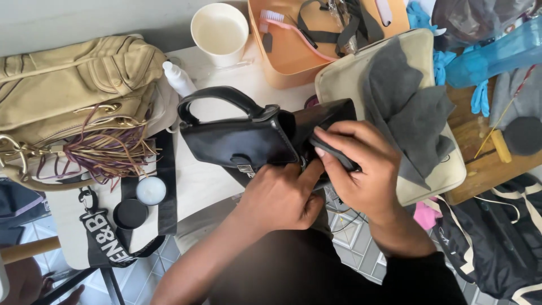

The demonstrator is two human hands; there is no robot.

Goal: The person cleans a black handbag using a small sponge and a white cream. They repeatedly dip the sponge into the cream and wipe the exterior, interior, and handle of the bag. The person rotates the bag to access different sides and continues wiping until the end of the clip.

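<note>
Black handbag (243, 138), left hand (279, 197) curled against its clasp, right hand (361, 169) clamped on its strap

Both hands work at a small black leather handbag (248, 133) lying on its side near the counter's (203, 181) front edge. The left hand (282, 195) presses its underside; the right hand (361, 166) grips its black strap (336, 153). A tan bag (73, 85) lies toward the left edge.

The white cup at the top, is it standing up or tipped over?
Standing up. The white cup shows its round open mouth facing the camera, and its base rests on the table.
</note>
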